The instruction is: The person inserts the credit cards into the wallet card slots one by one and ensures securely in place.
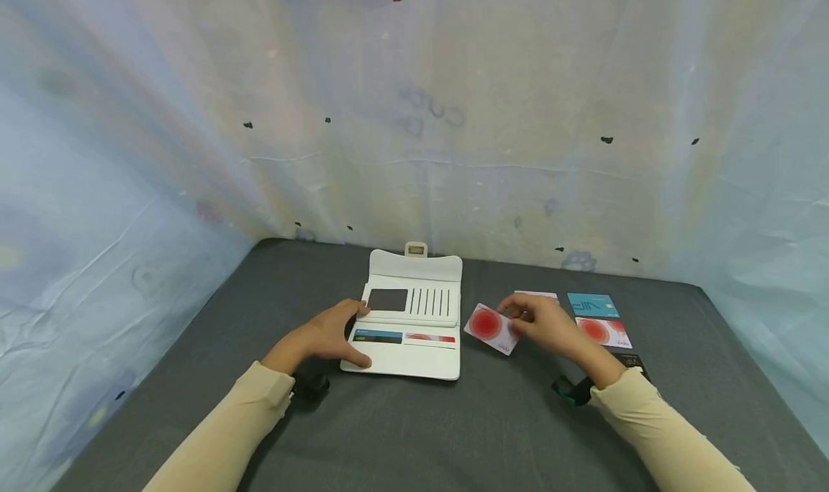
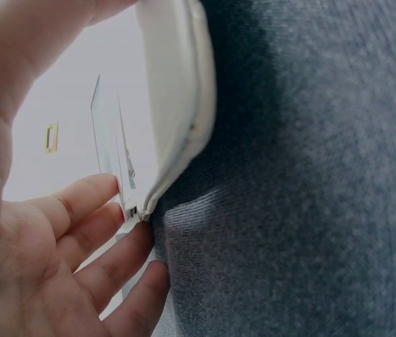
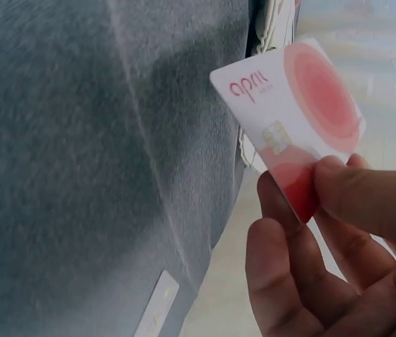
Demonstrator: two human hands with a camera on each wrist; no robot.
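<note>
A white wallet (image 1: 414, 364) lies unfolded on the dark cloth, its clasp flap at the far end. The lower panel holds a blue-and-black card (image 1: 378, 336) and a red-and-white card (image 1: 429, 338) in its slots. My left hand (image 1: 328, 331) is spread at the wallet's left side, thumb on the lower panel and fingertips touching the edge by the fold (image 2: 142, 214). To the wallet's right, my right hand (image 1: 542, 323) pinches a white bank card with red circles (image 1: 486, 324) between thumb and fingers. In the right wrist view this card (image 3: 254, 105) reads "april" and carries a chip.
Right of my right hand lie a blue card (image 1: 593, 305), another red-and-white card (image 1: 604, 332) and a black VIP card (image 1: 631, 362), partly behind the wrist. One more card (image 1: 536, 293) shows partly behind that hand. A pale curtain (image 1: 492, 118) hangs behind the table.
</note>
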